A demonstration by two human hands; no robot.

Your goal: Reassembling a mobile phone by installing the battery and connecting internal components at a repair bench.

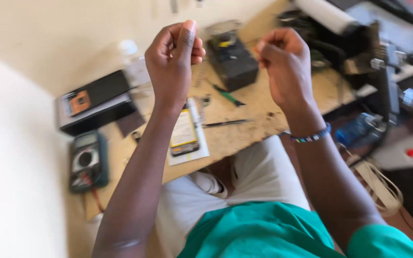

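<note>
Both forearms rise, left hand (174, 57) and right hand (283, 62) loosely curled.

Black flat box (96, 101) at left of workbench, orange-and-white label (78, 102) on lid; below it, dark teal multimeter (88, 161) with grey screen (85, 140); centre, opened phone (184, 131), yellow-labelled battery showing, on white sheet (201, 145); all blurred
</note>
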